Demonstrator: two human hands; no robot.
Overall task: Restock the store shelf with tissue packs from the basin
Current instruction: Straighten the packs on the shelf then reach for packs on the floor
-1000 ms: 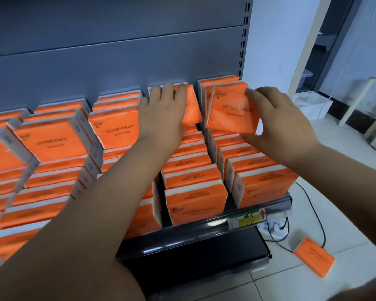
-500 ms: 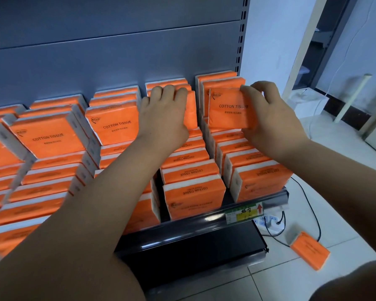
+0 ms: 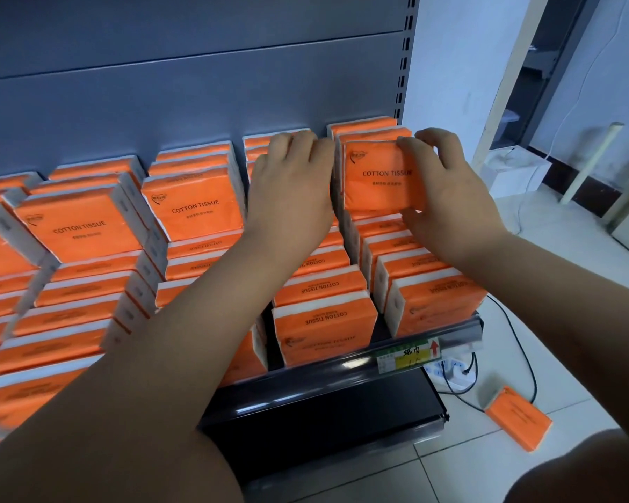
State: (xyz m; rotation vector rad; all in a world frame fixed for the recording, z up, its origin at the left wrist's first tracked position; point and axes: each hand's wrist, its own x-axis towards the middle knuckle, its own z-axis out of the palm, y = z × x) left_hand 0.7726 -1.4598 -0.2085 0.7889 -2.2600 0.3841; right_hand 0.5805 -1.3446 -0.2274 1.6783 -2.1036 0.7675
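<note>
**Pack goes upright at the back of the right row**

Here we go: a second ago the pack (image 3: 378, 179) in my right hand (image 3: 447, 197) was tilted and out in front of the right row (image 3: 414, 255). Now it stands square, label facing me, pushed up against the back packs of that row. I judge this one nearly placed, with only the seating and letting go left.

Right hand: grasping. The fingers curl over the pack's top right corner and the thumb pinches up from below, so it is clamped at its right edge and not yet released.

Left hand (image 3: 291, 197): it has slid deeper. The orange face that showed beside it before is now hidden behind the knuckles. The fingers are bent over the top edge of the rearmost packs in the middle row (image 3: 320, 285), and the palm lies flat on them. Whether it grips one or only presses them back, I cannot tell.

The shelf (image 3: 342, 368) looks close to full across every row I can see. The basin is out of view, so I can't say what stock remains. One stray floor pack (image 3: 518, 417) lies on the tiles to the right, near a cable, well apart from the shelf. It will need picking up, I reckon.
</note>
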